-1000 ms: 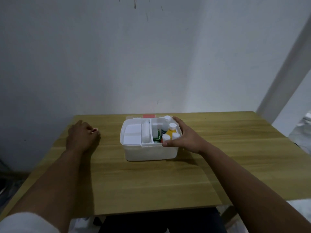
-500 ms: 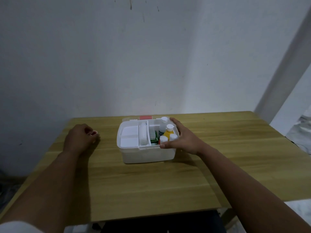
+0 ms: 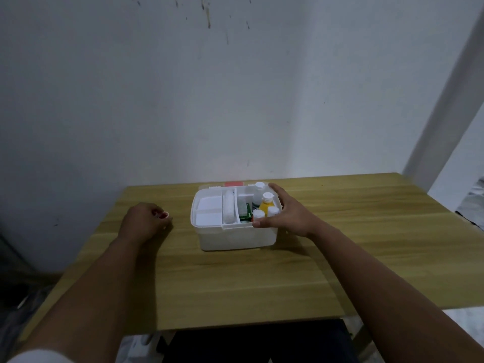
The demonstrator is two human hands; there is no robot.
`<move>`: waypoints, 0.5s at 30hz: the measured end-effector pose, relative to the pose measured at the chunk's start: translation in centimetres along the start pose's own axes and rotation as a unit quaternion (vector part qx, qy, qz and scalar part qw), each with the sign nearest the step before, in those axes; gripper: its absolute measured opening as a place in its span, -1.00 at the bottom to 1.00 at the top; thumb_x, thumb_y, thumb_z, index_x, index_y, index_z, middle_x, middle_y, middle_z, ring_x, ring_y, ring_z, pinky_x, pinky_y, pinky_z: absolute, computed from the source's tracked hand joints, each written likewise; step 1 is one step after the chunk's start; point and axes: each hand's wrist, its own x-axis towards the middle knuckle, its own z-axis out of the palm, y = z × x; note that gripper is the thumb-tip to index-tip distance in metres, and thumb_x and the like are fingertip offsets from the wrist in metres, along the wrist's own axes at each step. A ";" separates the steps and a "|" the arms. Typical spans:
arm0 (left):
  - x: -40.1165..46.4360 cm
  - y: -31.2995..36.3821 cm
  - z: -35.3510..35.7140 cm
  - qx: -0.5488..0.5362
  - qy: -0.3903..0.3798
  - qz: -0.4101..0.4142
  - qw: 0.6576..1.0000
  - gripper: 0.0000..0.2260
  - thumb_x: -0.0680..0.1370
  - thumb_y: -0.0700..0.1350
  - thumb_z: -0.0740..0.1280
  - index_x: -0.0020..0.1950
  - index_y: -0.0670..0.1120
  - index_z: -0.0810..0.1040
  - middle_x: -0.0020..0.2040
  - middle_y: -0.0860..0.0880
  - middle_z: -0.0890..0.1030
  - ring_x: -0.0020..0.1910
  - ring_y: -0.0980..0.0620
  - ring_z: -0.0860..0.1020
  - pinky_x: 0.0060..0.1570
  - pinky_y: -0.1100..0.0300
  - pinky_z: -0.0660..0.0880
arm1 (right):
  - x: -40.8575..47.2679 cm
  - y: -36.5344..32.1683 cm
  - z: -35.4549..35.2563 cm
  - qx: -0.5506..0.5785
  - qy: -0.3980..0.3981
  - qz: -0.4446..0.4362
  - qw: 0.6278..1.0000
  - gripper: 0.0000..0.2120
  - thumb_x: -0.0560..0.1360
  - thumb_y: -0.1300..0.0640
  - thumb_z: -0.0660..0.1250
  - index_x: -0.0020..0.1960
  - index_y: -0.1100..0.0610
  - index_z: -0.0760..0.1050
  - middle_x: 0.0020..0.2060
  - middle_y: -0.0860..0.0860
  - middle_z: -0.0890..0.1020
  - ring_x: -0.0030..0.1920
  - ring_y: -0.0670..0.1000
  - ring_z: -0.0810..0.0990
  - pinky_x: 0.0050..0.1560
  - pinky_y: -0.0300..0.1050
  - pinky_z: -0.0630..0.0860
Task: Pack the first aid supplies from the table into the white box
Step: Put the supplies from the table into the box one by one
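Observation:
The white box [image 3: 235,238] stands open at the table's far middle. A tray insert with white pads fills its left half, and a white roll [image 3: 228,210] lies in the middle slot. On the right stand a yellow bottle [image 3: 266,204], white-capped bottles [image 3: 258,190] and a green packet [image 3: 245,212]. My right hand [image 3: 288,213] grips the box's right rim, thumb on the near edge and fingers over the far corner. My left hand [image 3: 142,222] rests on the table left of the box, curled around a small red and white object [image 3: 164,215].
The wooden table [image 3: 235,284] reaches the grey wall behind. A red-marked lid part [image 3: 234,183] shows just behind the box. A dark seat or floor lies below the near edge, with a white door frame at far right.
The view has tilted a little, so the table sits lower in frame. Both hands and the box keep their places on the table.

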 end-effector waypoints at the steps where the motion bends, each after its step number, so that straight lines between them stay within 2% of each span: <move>1: -0.2 0.2 -0.1 0.004 -0.005 -0.005 1.000 -0.77 0.46 0.04 0.52 0.03 -0.05 0.73 -0.08 -0.05 0.69 -0.10 -0.02 0.60 -0.05 0.03 0.58 | 0.0 0.1 0.0 0.001 -0.001 0.001 1.000 0.38 0.05 -0.28 0.72 0.67 -0.10 0.04 0.42 -0.12 0.51 0.37 -0.01 0.55 0.42 0.09 0.50; 8: -2.6 1.9 -1.8 -0.028 -0.006 -0.032 0.999 -0.82 0.47 0.00 0.51 -0.01 -0.07 0.70 -0.16 -0.01 0.66 -0.17 0.03 0.60 -0.11 0.05 0.59 | 0.0 -0.1 0.0 -0.002 -0.007 -0.002 1.000 0.34 0.07 -0.26 0.74 0.66 -0.09 0.07 0.39 -0.10 0.54 0.33 -0.01 0.58 0.38 0.11 0.54; 12: -2.6 5.7 -4.6 -0.095 0.015 0.012 0.995 -0.78 0.45 -0.02 0.55 -0.03 -0.14 0.71 -0.15 -0.05 0.69 -0.19 0.05 0.61 -0.13 0.09 0.56 | 0.0 -0.2 -0.1 -0.012 -0.007 -0.001 1.000 0.35 0.04 -0.30 0.74 0.65 -0.09 0.10 0.38 -0.11 0.55 0.33 0.00 0.59 0.36 0.13 0.55; 15: -3.1 10.2 -6.1 -0.114 -0.013 0.060 0.992 -0.78 0.44 0.02 0.55 -0.01 -0.08 0.72 -0.11 -0.02 0.69 -0.11 0.06 0.62 -0.14 0.15 0.48 | 0.2 0.1 -0.2 -0.011 -0.006 -0.001 1.000 0.34 0.03 -0.30 0.74 0.64 -0.09 0.13 0.36 -0.12 0.57 0.32 -0.01 0.60 0.35 0.13 0.56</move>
